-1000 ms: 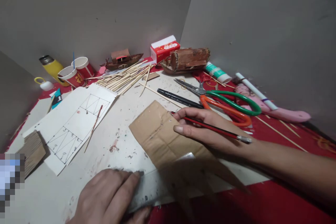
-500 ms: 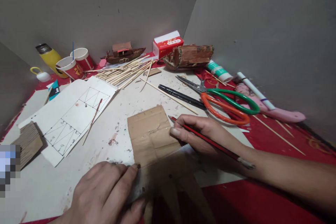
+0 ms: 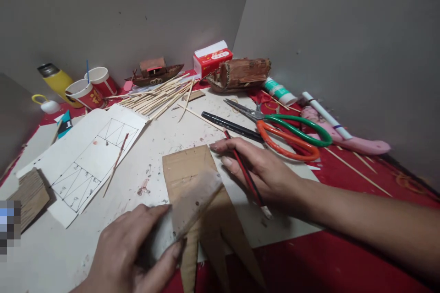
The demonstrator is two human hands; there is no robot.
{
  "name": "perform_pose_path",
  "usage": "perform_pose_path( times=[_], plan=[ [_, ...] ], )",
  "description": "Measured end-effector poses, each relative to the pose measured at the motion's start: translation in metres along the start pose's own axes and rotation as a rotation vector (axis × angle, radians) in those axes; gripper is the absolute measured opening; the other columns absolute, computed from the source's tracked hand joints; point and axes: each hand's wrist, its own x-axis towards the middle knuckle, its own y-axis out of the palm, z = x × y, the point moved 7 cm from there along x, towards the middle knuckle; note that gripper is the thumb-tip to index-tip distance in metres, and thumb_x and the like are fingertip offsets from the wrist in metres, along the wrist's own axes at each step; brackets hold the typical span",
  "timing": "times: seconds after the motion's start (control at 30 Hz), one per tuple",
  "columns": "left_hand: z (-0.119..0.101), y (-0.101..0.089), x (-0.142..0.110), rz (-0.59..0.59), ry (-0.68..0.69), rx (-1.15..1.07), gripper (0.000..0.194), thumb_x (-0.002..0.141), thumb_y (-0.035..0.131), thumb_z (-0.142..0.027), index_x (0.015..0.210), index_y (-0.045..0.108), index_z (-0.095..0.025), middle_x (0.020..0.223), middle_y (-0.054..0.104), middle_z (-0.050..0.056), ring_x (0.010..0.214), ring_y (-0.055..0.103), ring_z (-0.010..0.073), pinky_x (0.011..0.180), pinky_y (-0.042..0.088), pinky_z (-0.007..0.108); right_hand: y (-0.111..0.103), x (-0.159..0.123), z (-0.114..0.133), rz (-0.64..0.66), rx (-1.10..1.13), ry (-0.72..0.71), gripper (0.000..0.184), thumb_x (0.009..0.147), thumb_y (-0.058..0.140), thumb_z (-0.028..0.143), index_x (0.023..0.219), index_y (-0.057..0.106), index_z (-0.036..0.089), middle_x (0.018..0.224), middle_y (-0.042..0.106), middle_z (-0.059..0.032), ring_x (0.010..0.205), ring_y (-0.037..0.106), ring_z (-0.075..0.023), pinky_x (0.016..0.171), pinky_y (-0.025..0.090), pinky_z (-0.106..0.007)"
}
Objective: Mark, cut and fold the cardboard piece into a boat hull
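Observation:
A piece of brown cardboard [image 3: 185,158] with pointed strips at its near end lies in front of me. Over it is a see-through plastic piece [image 3: 192,201], perhaps a ruler, tilted and partly smeared. My left hand [image 3: 129,242] has thumb and fingers at the plastic piece's left end, gripping it. A red and black pencil [image 3: 244,171] rests in my right hand [image 3: 256,165], its point facing away from me and its pale end towards me. The right fingertips are at the cardboard's right edge.
Scissors [image 3: 292,130], a black marker [image 3: 232,126] and thin sticks [image 3: 154,96] lie beyond the cardboard. A paper drawing [image 3: 92,155] is on the left. Model boats [image 3: 240,75], paper cups [image 3: 84,94] and a yellow bottle [image 3: 60,83] stand along the back.
The plastic piece has lifted and tilted off the cardboard, with my left hand opening wider around its end. My right hand has turned the pencil more upright, its point away from the cardboard.

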Motion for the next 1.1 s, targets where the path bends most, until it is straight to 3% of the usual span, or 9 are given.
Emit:
perform_pose_path(
  times=[0.13, 0.23, 0.43, 0.7, 0.8, 0.97, 1.1],
  plan=[
    [0.017, -0.004, 0.007, -0.012, -0.235, -0.102, 0.024, 0.086, 0.064, -0.036, 0.106, 0.065, -0.023, 0.081, 0.073, 0.001, 0.067, 0.07, 0.0139, 0.054, 0.055, 0.019, -0.007, 0.001, 0.002, -0.052, 0.082, 0.001, 0.027, 0.1, 0.041, 0.028, 0.122, 0.056, 0.02, 0.112, 0.073, -0.0121, 0.108, 0.068, -0.0243, 0.094, 0.055, -0.042],
    [0.03, -0.005, 0.003, -0.029, -0.387, -0.124, 0.024, 0.084, 0.067, -0.039, 0.103, 0.067, -0.024, 0.073, 0.071, -0.002, 0.056, 0.065, 0.0119, 0.047, 0.051, 0.017, -0.015, 0.002, 0.0, -0.089, 0.123, 0.068, 0.034, 0.101, 0.041, 0.034, 0.128, 0.057, 0.019, 0.112, 0.074, -0.011, 0.111, 0.068, -0.0245, 0.097, 0.055, -0.042],
    [0.049, 0.001, -0.008, -0.012, -0.59, -0.223, 0.03, 0.082, 0.07, -0.042, 0.104, 0.066, -0.022, 0.058, 0.054, -0.006, 0.048, 0.052, 0.0099, 0.043, 0.043, 0.017, -0.017, 0.001, -0.003, -0.123, 0.147, 0.041, 0.033, 0.1, 0.045, 0.037, 0.118, 0.066, 0.021, 0.123, 0.07, -0.0097, 0.118, 0.064, -0.0255, 0.105, 0.05, -0.046],
    [0.062, 0.003, -0.005, -0.031, -0.79, -0.374, 0.04, 0.078, 0.072, -0.048, 0.103, 0.067, -0.017, 0.064, 0.058, -0.002, 0.056, 0.052, 0.0109, 0.049, 0.044, 0.019, -0.007, -0.001, -0.019, -0.136, 0.409, 0.203, 0.029, 0.097, 0.051, 0.04, 0.105, 0.069, 0.018, 0.107, 0.075, -0.0085, 0.1, 0.07, -0.0227, 0.095, 0.057, -0.041],
    [0.068, 0.003, -0.011, -0.037, -0.927, -0.518, 0.044, 0.074, 0.077, -0.048, 0.104, 0.064, -0.019, 0.062, 0.059, -0.003, 0.05, 0.05, 0.0094, 0.044, 0.04, 0.017, -0.007, 0.001, -0.017, -0.112, 0.446, 0.187, 0.029, 0.096, 0.052, 0.039, 0.106, 0.069, 0.017, 0.107, 0.075, -0.0098, 0.098, 0.071, -0.0225, 0.088, 0.06, -0.039],
    [0.059, 0.004, -0.009, -0.062, -1.099, -0.809, 0.041, 0.073, 0.08, -0.043, 0.101, 0.06, -0.022, 0.062, 0.065, -0.003, 0.048, 0.058, 0.0115, 0.043, 0.042, 0.017, -0.01, 0.0, 0.002, -0.141, 0.328, -0.013, 0.023, 0.095, 0.052, 0.023, 0.109, 0.07, 0.018, 0.105, 0.076, -0.0071, 0.097, 0.072, -0.0192, 0.088, 0.057, -0.031],
    [0.037, 0.017, 0.0, -0.06, -1.224, -0.987, 0.035, 0.071, 0.082, -0.035, 0.094, 0.061, -0.019, 0.071, 0.07, 0.001, 0.053, 0.064, 0.0143, 0.052, 0.052, 0.023, -0.009, -0.002, 0.007, -0.158, 0.338, -0.021, 0.022, 0.095, 0.05, 0.02, 0.103, 0.07, 0.02, 0.097, 0.077, -0.0048, 0.089, 0.073, -0.0177, 0.083, 0.057, -0.029]
  ],
)
